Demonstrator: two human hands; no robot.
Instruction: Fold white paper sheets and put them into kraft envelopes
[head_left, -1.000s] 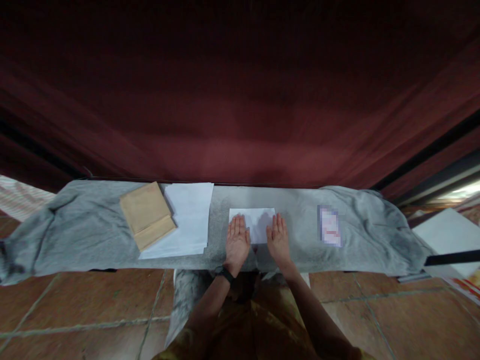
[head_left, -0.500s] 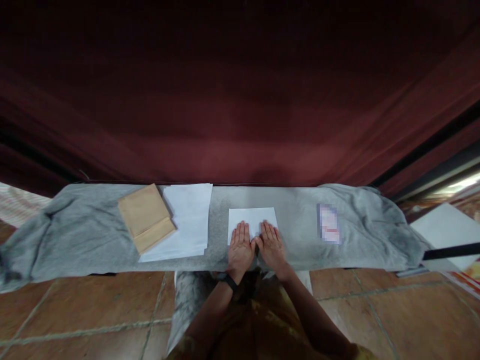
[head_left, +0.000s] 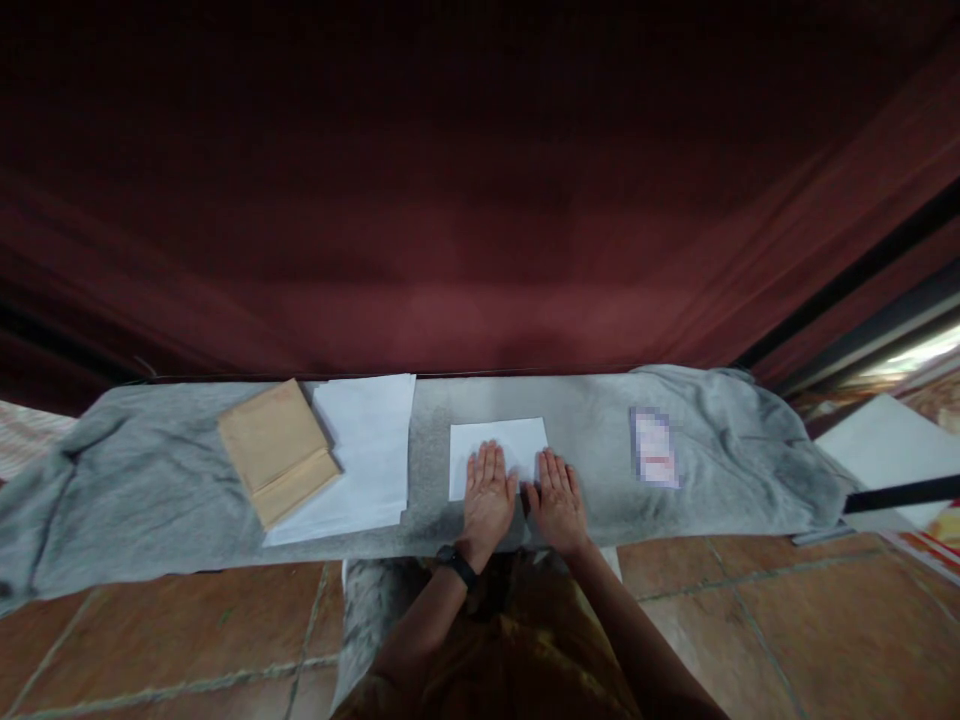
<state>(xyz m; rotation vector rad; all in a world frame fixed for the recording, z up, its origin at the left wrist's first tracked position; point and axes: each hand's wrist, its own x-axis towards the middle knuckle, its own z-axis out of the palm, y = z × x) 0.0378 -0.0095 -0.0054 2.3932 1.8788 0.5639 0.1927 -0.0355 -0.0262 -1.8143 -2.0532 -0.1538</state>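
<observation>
On the grey cloth (head_left: 592,420), white sheets (head_left: 371,430) lie partly under the brown paper (head_left: 274,435). Apart from these, nearer the body's middle, is the small sheet (head_left: 517,433). The left hand (head_left: 487,505), open and palm down, covers its near part; the right hand (head_left: 559,508), also flat, touches its right side. Even, light pressure should smooth it without shifting.

Around the grey-draped table (head_left: 592,420) I see dark red drapery (head_left: 480,320) behind, brown floor tiles (head_left: 187,640) below, bright light (head_left: 924,350) far right.
</observation>
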